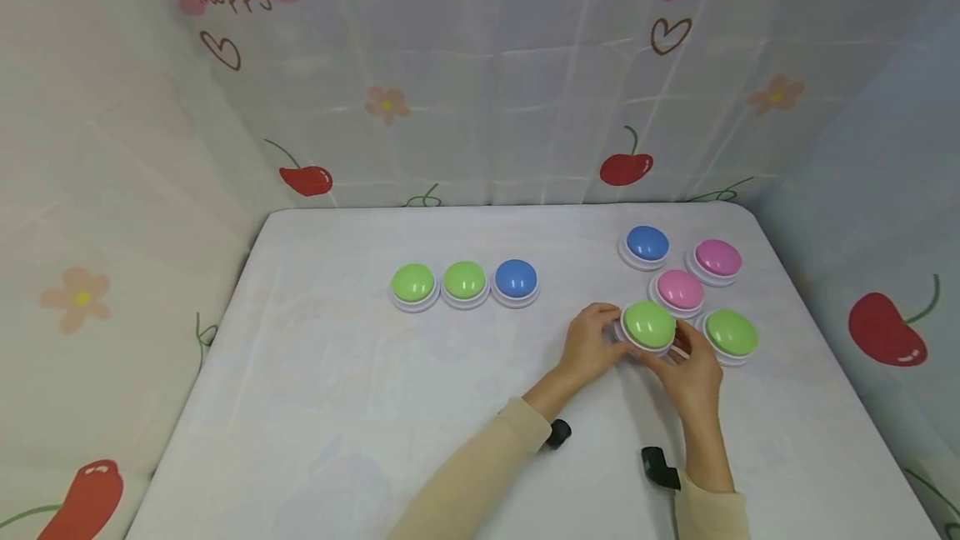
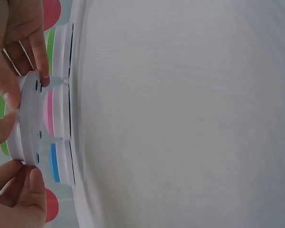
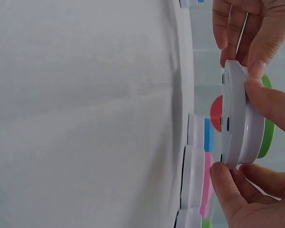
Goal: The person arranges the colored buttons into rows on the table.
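Observation:
Both hands hold one green push button with a white round base, raised off the table. My left hand grips the left side of its base with thumb and fingers. On the opposite side my right hand pinches the base, its thumb along the near edge. In the left wrist view the base's underside with small dark feet shows between the left hand and the right hand. A pink button sits just behind the held one, and another green button stands beside the right hand.
A row of two green buttons, the left one and the middle one, and a blue button stands left of the hands. Farther back right are a blue button and a pink button. Printed curtains border the white table.

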`<state>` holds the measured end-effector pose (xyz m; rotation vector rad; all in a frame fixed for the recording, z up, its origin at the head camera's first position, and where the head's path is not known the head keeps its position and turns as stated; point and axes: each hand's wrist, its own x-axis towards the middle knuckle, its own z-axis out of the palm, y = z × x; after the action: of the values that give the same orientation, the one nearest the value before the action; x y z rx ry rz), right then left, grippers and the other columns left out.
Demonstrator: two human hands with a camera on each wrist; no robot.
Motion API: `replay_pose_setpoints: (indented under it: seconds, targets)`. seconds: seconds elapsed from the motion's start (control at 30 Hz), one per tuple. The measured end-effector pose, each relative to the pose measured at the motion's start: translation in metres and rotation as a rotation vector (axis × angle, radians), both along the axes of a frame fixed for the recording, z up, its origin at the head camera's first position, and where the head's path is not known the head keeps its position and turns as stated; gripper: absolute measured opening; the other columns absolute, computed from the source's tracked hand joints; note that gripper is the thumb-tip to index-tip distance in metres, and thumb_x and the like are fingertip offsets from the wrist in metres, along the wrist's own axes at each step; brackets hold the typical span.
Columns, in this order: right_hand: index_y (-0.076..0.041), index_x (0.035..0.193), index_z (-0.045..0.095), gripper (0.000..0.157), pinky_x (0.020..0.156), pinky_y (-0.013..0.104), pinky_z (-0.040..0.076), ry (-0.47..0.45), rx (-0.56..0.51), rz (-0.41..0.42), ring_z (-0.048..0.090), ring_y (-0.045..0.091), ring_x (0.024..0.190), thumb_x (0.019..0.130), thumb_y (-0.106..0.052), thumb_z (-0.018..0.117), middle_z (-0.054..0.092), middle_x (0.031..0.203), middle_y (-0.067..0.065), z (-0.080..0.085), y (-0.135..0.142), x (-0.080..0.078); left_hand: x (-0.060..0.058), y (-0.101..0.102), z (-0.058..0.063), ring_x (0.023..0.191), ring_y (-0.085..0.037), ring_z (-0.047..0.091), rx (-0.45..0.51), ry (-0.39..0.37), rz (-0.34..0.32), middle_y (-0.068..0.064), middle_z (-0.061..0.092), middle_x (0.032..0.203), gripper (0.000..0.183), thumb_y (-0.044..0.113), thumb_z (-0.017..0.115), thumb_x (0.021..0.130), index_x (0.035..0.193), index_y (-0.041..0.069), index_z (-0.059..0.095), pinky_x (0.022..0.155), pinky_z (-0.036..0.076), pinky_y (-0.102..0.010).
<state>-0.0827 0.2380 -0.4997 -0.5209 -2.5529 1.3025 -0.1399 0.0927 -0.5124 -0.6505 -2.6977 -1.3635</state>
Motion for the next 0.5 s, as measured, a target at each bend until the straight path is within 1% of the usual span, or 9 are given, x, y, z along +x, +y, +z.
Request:
replay_pose_setpoints:
  seconds: [0.17,0.27,0.33,0.5]
  targets:
    - [0.002,0.136,0.053,0.073,0.092,0.042,0.049,0.043,0.048,0.047,0.057,0.036,0.116,0.072,-0.013,0.087,0.058,0.127,0.023,0.001,-0.007,-0.006,-0.003,-0.011,0.0,0.108,-0.017,0.063,0.059,0.022,0.02,-0.009,0.067,0.119,0.048,0.015,0.085,0.073,0.116,0.001,0.069,0.085,0.047,-0.009]
    - [0.002,0.134,0.053,0.074,0.093,0.044,0.05,0.052,0.062,0.072,0.057,0.036,0.116,0.071,-0.014,0.087,0.057,0.127,0.023,0.002,-0.011,-0.012,-0.005,-0.018,0.001,0.107,-0.018,0.063,0.095,0.025,0.035,-0.01,0.066,0.119,0.046,0.012,0.084,0.074,0.116,0.0,0.069,0.084,0.049,-0.01]
    - [0.003,0.134,0.054,0.074,0.092,0.031,0.054,0.06,0.061,0.087,0.056,0.035,0.116,0.07,-0.013,0.088,0.057,0.127,0.023,0.002,-0.013,-0.018,-0.007,-0.022,0.002,0.107,-0.019,0.063,0.11,0.018,0.048,-0.011,0.066,0.12,0.046,0.011,0.083,0.074,0.116,0.0,0.069,0.084,0.049,-0.01]
    - [0.006,0.131,0.054,0.074,0.093,0.033,0.055,0.081,0.063,0.136,0.056,0.036,0.116,0.068,-0.01,0.089,0.055,0.125,0.023,0.002,-0.022,-0.032,-0.013,-0.033,0.001,0.107,-0.019,0.063,0.129,0.005,0.091,-0.011,0.064,0.12,0.046,0.011,0.083,0.075,0.117,0.0,0.068,0.083,0.05,-0.01]
